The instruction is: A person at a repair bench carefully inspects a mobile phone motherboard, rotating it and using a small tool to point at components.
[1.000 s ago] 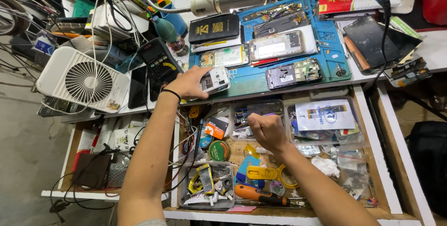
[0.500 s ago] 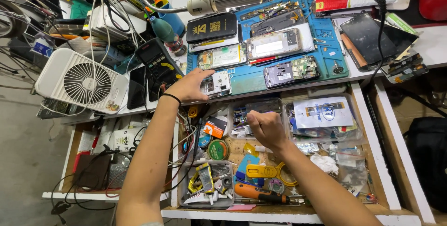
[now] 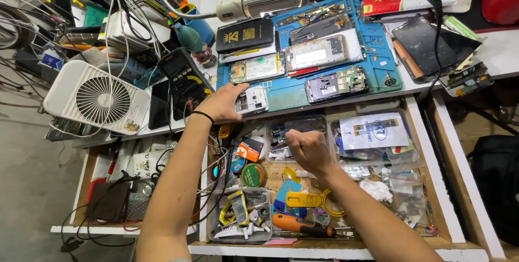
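Head view, workbench seen from above. The left hand (image 3: pixel 223 103), a black band at its wrist, lies at the front edge of the counter (image 3: pixel 503 51) with its fingers spread and curled loosely over the small white phone frame (image 3: pixel 253 100), which rests at the front-left corner of the blue silicone work mat (image 3: pixel 378 40); whether the fingers truly clamp the frame cannot be told. Against the two earlier frames this hand and the frame keep the same place on the mat.

The right hand (image 3: pixel 305 148) is closed into a loose fist over the open wooden drawer (image 3: pixel 432 186) below the counter's front edge, its fingertips pinched on something too small to identify, above the clear plastic tray of small parts (image 3: pixel 303 124). Compared with a second ago it sits slightly nearer the drawer's rear edge, over that tray.

Just in front of this hand lie a round green tin (image 3: pixel 253 174) and a yellow tape dispenser (image 3: pixel 311 200); an orange-handled screwdriver (image 3: pixel 294 224) lies along the drawer's front edge. A white fan housing (image 3: pixel 97 102) stands at the counter's left end.
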